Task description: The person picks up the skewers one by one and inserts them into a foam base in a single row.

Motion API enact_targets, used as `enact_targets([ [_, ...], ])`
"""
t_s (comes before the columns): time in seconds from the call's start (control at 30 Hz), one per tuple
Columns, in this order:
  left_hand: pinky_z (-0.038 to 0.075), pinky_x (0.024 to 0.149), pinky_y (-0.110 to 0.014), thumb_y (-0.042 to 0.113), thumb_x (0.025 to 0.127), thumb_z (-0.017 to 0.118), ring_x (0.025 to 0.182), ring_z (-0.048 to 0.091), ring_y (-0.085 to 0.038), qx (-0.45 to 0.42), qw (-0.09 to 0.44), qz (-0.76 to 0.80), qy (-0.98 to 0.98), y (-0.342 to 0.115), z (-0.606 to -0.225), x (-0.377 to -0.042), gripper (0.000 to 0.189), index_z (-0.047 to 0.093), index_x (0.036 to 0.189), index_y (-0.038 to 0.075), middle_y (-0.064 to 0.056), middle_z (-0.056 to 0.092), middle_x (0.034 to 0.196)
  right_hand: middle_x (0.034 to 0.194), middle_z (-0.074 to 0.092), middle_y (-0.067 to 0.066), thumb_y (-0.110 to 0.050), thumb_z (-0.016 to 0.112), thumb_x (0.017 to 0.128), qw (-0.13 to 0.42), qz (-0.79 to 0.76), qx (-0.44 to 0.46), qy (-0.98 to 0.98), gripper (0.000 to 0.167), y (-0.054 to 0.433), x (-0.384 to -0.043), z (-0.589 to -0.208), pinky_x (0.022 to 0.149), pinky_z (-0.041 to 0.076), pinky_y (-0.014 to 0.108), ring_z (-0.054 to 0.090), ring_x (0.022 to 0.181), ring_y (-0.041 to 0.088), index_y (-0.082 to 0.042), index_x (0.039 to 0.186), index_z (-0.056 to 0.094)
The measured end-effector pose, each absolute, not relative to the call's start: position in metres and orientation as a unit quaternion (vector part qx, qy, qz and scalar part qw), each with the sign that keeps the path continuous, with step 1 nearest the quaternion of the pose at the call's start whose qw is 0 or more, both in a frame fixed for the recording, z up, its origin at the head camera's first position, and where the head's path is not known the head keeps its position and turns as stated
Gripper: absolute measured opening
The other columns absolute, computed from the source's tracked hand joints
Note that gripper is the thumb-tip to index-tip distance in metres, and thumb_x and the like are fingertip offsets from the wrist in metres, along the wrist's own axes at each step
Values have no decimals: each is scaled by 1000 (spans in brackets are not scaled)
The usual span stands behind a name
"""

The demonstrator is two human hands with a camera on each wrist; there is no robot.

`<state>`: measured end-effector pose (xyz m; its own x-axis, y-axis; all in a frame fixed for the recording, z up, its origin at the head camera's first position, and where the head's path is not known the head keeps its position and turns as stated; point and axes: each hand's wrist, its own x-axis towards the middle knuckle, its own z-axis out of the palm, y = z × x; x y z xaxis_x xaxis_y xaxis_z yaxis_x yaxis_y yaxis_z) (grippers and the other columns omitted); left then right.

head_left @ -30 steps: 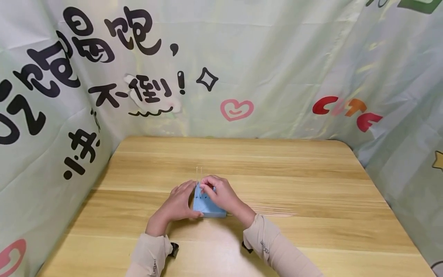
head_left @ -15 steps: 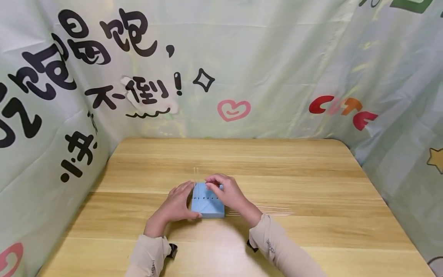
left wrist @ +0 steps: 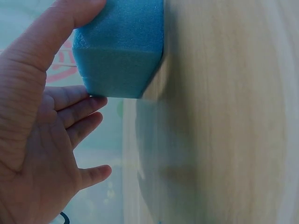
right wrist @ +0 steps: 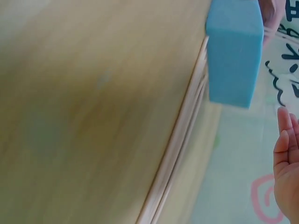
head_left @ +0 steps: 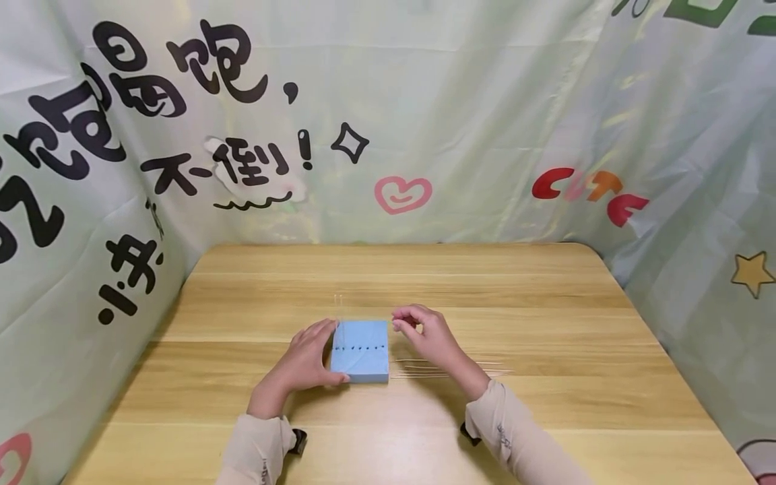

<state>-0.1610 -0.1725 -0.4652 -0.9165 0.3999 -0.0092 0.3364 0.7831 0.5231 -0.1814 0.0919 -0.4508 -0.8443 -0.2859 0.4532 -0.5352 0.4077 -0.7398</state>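
Observation:
A blue foam block [head_left: 360,364] with a row of small dark holes lies on the table, left of its middle. My left hand [head_left: 306,357] grips the block's left side, thumb at the near edge and fingertips at the far corner. In the left wrist view, the foam block [left wrist: 119,70] sits between thumb and forefinger while the other fingers spread away. Two thin sticks [head_left: 342,323] stand upright at the block's left end. My right hand [head_left: 430,337] is raised just right of the block, fingers loosely bent; the right wrist view shows no object in the right hand [right wrist: 289,168].
Several thin wooden sticks [head_left: 485,371] lie side by side on the wooden table [head_left: 545,310], right of the block and below my right forearm. A printed fabric curtain [head_left: 473,135] hangs behind and on both sides of the table.
My right hand has moved right, off the top of the block, baring the row of holes. My left hand keeps its grip. The head view has shifted slightly.

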Motion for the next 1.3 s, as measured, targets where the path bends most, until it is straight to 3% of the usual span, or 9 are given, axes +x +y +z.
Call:
enact_targets([
  [0.43,16,108,-62,46,62,84,137,28,-35,194,66,271,941,-173,-467,-159,108,32,146,2,-17,35,148,84,69,4,-3,67,86,149,454,220,-850,8,151,-173,-459,60,50,22,61,73,9,-1,94,68],
  [0.8,17,108,-62,46,62,84,137,29,-36,195,65,269,941,-173,-465,-160,108,32,146,2,-17,35,148,82,66,1,-6,68,86,112,410,210,-881,10,186,-164,-464,60,47,22,53,71,6,0,94,68],
  [1.3,17,108,-61,47,63,84,137,28,-36,199,69,268,940,-173,-465,-162,108,32,146,2,-19,34,148,85,65,1,-3,67,85,-24,395,211,-894,6,201,-157,-473,64,50,22,55,74,5,-1,91,67],
])
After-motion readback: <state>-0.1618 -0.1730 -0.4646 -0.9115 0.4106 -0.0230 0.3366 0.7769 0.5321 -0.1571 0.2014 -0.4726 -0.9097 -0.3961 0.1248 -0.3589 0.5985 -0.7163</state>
